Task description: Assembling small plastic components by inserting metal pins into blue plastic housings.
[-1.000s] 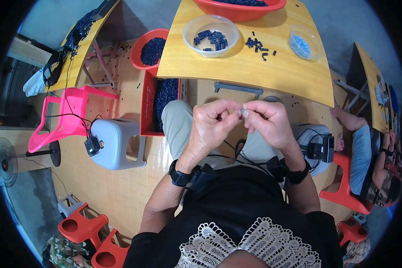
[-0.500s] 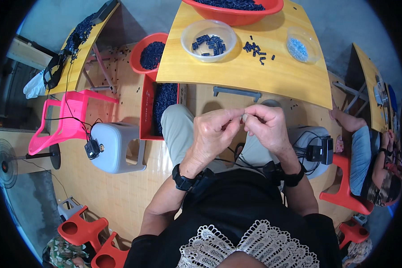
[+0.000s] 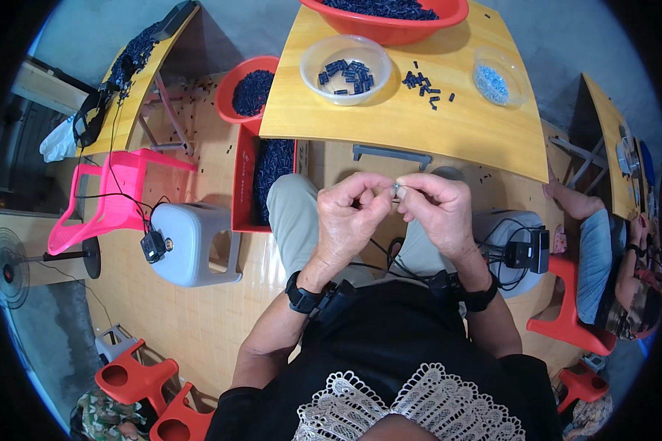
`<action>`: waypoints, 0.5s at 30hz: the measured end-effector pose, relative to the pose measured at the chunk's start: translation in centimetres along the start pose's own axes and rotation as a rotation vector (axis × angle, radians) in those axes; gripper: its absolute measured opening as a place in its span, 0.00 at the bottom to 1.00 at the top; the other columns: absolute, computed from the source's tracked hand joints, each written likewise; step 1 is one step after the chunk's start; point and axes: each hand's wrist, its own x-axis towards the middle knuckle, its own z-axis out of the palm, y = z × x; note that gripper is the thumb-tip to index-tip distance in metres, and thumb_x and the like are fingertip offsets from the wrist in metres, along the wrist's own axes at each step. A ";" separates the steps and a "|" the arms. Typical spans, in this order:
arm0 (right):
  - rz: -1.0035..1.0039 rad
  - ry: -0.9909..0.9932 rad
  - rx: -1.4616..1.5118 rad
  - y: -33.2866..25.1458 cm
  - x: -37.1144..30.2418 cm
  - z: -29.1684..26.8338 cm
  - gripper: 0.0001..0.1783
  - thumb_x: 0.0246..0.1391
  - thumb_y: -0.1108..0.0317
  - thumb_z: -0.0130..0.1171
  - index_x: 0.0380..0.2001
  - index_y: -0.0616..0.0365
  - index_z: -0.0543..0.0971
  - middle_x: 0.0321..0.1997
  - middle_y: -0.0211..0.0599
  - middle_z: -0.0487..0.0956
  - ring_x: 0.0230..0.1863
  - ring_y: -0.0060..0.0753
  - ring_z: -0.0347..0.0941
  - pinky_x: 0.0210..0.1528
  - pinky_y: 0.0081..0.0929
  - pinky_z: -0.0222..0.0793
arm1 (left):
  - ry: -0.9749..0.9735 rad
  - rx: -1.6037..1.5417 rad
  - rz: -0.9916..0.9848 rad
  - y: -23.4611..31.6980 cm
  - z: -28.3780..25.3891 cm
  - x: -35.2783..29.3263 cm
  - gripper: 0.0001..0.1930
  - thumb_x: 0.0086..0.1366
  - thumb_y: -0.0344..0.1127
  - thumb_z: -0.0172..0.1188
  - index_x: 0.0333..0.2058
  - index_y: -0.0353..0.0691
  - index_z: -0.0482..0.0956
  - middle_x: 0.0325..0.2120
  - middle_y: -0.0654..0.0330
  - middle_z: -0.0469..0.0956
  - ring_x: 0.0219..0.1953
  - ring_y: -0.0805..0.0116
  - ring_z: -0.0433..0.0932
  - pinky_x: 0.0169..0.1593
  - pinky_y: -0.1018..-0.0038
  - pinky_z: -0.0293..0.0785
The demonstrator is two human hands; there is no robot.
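Note:
Over my lap, in front of the table edge, my left hand (image 3: 349, 219) and my right hand (image 3: 443, 214) meet at their fingertips. Between them shows a tiny greyish piece (image 3: 396, 189), too small to name. Thumb and index finger of the right hand pinch it. My left thumb and index finger are closed against the same spot; what they hold is mostly hidden. On the table (image 3: 331, 126) stand a clear bowl (image 3: 310, 81) with several dark short cylinders, a loose cluster of the same cylinders (image 3: 421, 84), and a clear tub of small light-blue pieces (image 3: 490, 84).
A red basin (image 3: 390, 31) of dark pieces sits at the table's far edge. Left of the table are another red basin (image 3: 228, 103), a red crate (image 3: 244, 184), a grey stool (image 3: 191, 250) and a pink chair (image 3: 114, 195). Another person (image 3: 596, 257) sits at the right.
My left hand's fingers have bent and shifted slightly, and the tiny piece between the fingertips shows more. The hands stay together over my lap.

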 end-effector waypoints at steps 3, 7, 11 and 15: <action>-0.088 0.018 -0.092 0.1 0.2 0.0 0.07 0.52 0.77 0.56 0.34 0.66 0.80 0.25 0.32 0.79 0.24 0.16 0.73 0.26 0.15 0.70 | 0.022 0.026 0.007 0.3 0.1 0.1 0.03 0.55 0.23 0.61 0.30 0.34 0.80 0.14 0.78 0.64 0.18 0.90 0.57 0.20 0.88 0.51; -0.355 0.066 -0.413 -0.2 0.0 0.3 0.06 0.49 0.78 0.58 0.33 0.66 0.79 0.24 0.36 0.78 0.23 0.20 0.74 0.26 0.19 0.69 | 0.025 0.113 0.068 0.1 0.2 -0.2 0.03 0.55 0.23 0.61 0.30 0.34 0.80 0.13 0.76 0.64 0.18 0.89 0.58 0.20 0.87 0.54; -0.461 0.090 -0.462 0.0 0.5 0.5 0.06 0.46 0.79 0.59 0.31 0.66 0.78 0.24 0.39 0.78 0.23 0.28 0.75 0.26 0.24 0.69 | 0.058 0.222 0.188 -0.2 0.6 -0.2 0.01 0.55 0.24 0.61 0.28 0.35 0.79 0.13 0.74 0.64 0.17 0.88 0.59 0.21 0.86 0.57; -0.605 0.076 -0.640 -0.1 0.8 0.4 0.08 0.40 0.80 0.58 0.29 0.64 0.77 0.21 0.43 0.76 0.24 0.45 0.74 0.25 0.34 0.69 | 0.047 0.250 0.173 -0.6 0.4 -0.2 0.01 0.55 0.24 0.60 0.27 0.35 0.78 0.13 0.74 0.64 0.18 0.88 0.59 0.21 0.86 0.57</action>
